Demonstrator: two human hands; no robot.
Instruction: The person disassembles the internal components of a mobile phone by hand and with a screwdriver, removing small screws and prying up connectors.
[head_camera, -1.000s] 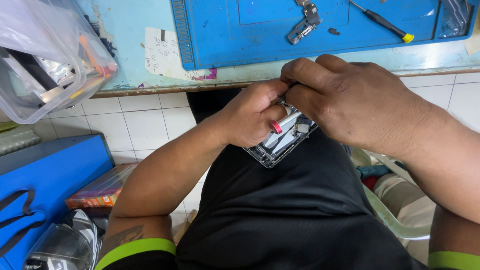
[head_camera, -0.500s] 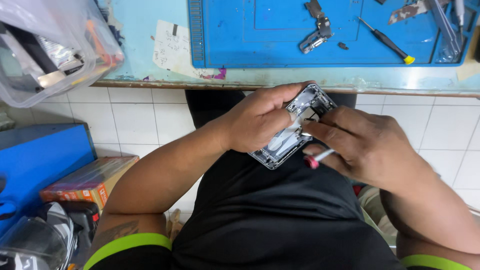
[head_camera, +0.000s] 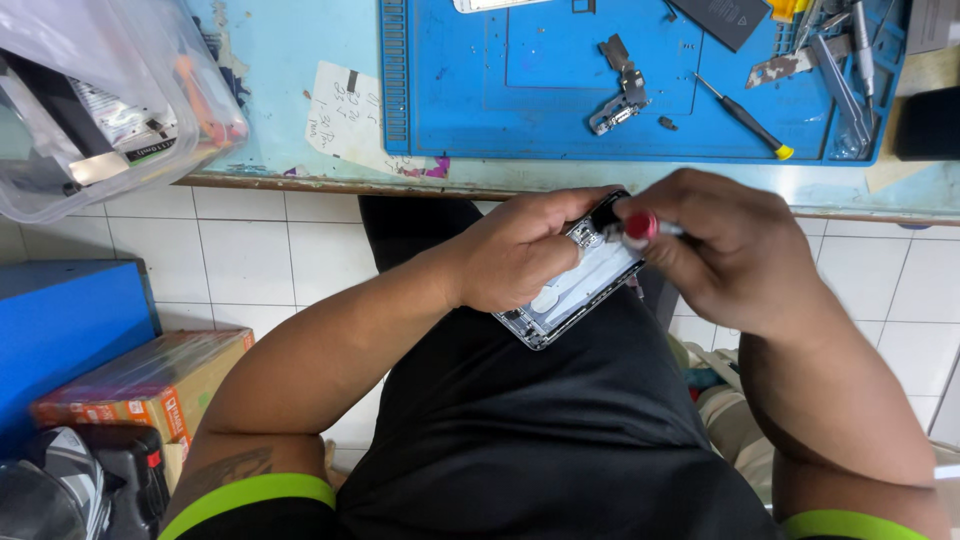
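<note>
I saw my left hand (head_camera: 520, 255) clamped around an opened phone body (head_camera: 575, 290) at the centre of the frame, thumb across its upper end, the phone tilted with its lower corner hanging free over my black lap. My right hand (head_camera: 735, 250) was pinched shut on a small red-tipped tool (head_camera: 642, 226), whose tip sat at the phone's upper end, just beside my left thumb. The two hands were touching or nearly so there; I could not tell which.

The phone was held just below the edge of the pale blue workbench (head_camera: 290, 90), which ran across the upper part of the frame. Between that edge and my knuckles there was only a narrow gap. On the bench lay a blue work mat (head_camera: 480, 110), with a small metal bracket part (head_camera: 620, 100) at upper centre and a yellow-tipped screwdriver (head_camera: 745, 118) to its right, both well apart from my hands. A clear plastic tub (head_camera: 90, 120) overhung the bench edge at upper left. Below it, at lower left, stood a blue case (head_camera: 60, 330) and a cardboard box (head_camera: 140, 385), leaving white tiled wall open beside my left forearm.
</note>
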